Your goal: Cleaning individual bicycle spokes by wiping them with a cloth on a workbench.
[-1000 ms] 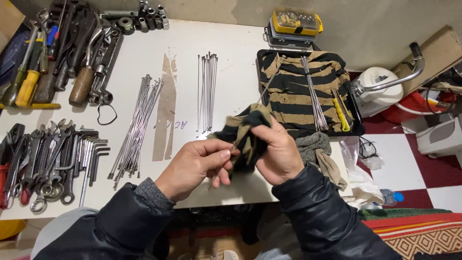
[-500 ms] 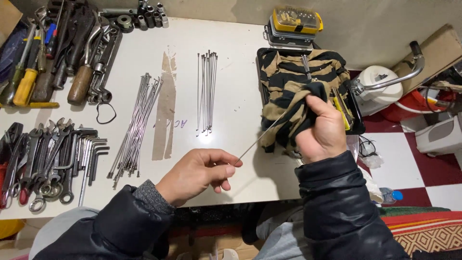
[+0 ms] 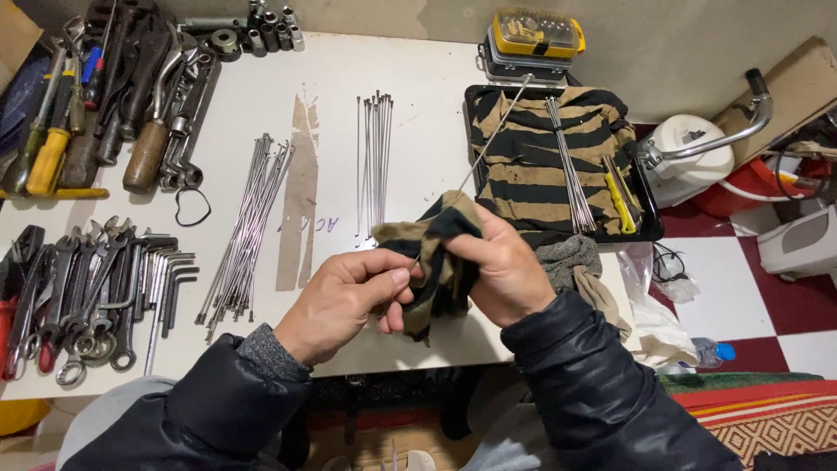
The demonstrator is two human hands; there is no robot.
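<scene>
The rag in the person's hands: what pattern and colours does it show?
Tan and black stripes on the rag, seen in the head view.

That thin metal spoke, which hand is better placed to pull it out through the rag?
Left, probably: the left hand pinches the spoke at its near end, while the right hand grips the striped rag around it.

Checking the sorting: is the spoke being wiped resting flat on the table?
No. The spoke is raised at a slant, its lower end wrapped in the striped rag held by both hands.
</scene>
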